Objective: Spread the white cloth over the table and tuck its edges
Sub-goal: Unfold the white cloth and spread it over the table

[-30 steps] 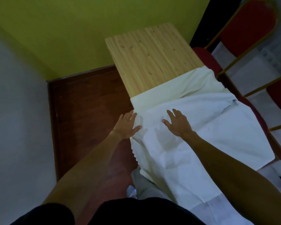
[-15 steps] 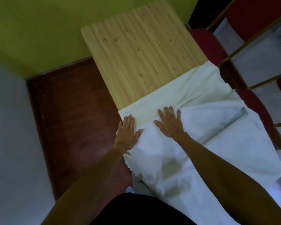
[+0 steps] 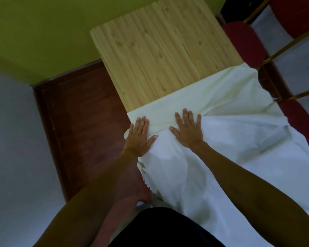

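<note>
A white cloth (image 3: 239,132) covers the near half of a light wooden table (image 3: 161,56); the far half is bare wood. The cloth's far part is a smooth cream band, and a rumpled upper layer lies over it nearer me. My left hand (image 3: 139,138) lies flat, fingers straight, on the cloth at the table's left edge. My right hand (image 3: 187,131) presses flat on the cloth's middle, its fingertips on the cream band. The cloth hangs over the near and right edges of the table.
Red chairs with gold frames (image 3: 244,43) stand close along the table's right side. A yellow-green wall (image 3: 39,32) lies beyond the table's far end. Dark red-brown floor (image 3: 82,122) runs along the left side, bordered by pale floor (image 3: 16,157).
Both flat hands have slid forward over the cloth toward the table's far end, pushing the upper layer along. The view has also leaned in closer over the table.
</note>
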The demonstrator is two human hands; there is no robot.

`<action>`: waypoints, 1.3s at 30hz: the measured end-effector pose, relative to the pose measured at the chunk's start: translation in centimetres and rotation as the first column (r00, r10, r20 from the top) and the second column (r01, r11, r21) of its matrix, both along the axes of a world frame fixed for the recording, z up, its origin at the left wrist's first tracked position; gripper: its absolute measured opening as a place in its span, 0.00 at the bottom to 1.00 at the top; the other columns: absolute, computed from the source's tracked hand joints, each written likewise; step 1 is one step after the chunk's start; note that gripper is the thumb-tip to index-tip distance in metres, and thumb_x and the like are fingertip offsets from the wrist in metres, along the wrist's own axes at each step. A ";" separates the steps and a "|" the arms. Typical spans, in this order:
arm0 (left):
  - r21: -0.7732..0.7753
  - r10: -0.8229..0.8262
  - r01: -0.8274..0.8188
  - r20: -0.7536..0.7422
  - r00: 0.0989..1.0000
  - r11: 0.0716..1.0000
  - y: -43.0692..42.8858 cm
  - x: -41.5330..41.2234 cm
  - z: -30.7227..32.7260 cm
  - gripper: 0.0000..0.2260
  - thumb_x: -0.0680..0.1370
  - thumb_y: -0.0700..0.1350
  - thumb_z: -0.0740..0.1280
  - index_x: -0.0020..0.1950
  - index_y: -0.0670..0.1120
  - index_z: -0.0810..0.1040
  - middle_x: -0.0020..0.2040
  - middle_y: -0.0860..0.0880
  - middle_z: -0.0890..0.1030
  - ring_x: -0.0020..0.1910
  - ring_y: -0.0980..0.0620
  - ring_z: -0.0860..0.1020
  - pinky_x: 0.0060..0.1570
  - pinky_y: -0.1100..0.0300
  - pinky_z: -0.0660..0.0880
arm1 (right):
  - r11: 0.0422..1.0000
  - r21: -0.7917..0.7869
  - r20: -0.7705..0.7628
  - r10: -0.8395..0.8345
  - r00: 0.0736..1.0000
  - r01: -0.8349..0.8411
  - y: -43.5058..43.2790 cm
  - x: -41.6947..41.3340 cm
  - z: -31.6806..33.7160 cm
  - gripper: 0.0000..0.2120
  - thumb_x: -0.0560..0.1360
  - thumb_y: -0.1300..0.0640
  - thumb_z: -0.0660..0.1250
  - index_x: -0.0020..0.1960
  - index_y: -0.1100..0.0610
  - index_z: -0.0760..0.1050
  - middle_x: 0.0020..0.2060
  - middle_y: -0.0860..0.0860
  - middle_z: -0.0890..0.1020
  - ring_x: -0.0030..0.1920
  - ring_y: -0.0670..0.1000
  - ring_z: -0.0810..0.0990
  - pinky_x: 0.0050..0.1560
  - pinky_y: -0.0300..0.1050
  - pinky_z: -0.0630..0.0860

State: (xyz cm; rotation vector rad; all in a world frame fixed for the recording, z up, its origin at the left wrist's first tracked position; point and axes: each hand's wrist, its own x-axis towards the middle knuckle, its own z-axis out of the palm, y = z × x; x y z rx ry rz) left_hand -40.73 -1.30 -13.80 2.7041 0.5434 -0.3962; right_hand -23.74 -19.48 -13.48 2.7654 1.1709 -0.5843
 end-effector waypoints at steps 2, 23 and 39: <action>0.012 -0.014 0.014 0.006 1.000 1.000 1.1 0.5 -0.2 0.38 0.81 0.67 0.44 0.82 0.42 0.53 0.83 0.44 0.52 0.82 0.44 0.49 0.78 0.42 0.51 | 1.000 0.009 -0.008 -0.009 1.000 0.010 0.7 0.4 -0.2 0.39 0.80 0.32 0.42 0.82 0.54 0.60 0.80 0.63 0.60 0.79 0.66 0.60 0.77 0.73 0.49; -0.054 -0.236 0.231 -0.146 0.961 0.971 11.6 6.2 1.8 0.41 0.81 0.67 0.51 0.82 0.40 0.44 0.82 0.40 0.43 0.82 0.41 0.43 0.79 0.43 0.44 | 0.944 -0.044 -0.044 -0.330 0.943 0.328 9.2 0.0 3.1 0.36 0.83 0.35 0.52 0.84 0.53 0.48 0.83 0.59 0.49 0.82 0.65 0.49 0.78 0.68 0.51; 0.041 -0.584 0.583 0.027 0.811 0.811 10.3 5.1 3.7 0.15 0.79 0.52 0.66 0.56 0.41 0.80 0.55 0.41 0.81 0.55 0.40 0.78 0.55 0.46 0.75 | 0.910 -0.026 -0.041 -0.416 0.909 0.415 4.4 -3.7 5.5 0.20 0.86 0.50 0.53 0.73 0.57 0.71 0.70 0.57 0.74 0.75 0.64 0.65 0.76 0.58 0.60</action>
